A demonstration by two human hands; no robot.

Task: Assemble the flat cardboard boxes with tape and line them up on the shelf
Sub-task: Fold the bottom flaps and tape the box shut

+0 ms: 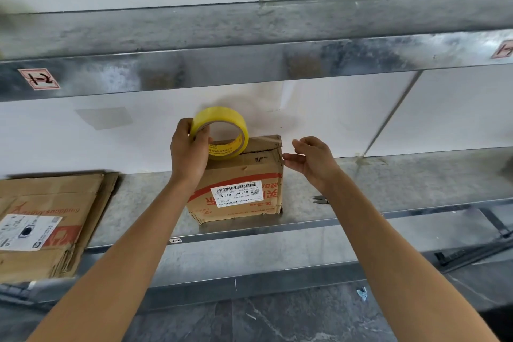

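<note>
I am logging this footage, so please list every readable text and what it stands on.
"J4-J10", twice: white label on the standing box.
"happy shopping", upside down: flat cardboard at left.
Shelf stickers, tape roll print, red box characters, small label print: too blurred to read.

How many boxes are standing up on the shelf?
1. The box stands on the shelf under the tape roll. At left lies flattened cardboard; more may be out of view.
</note>
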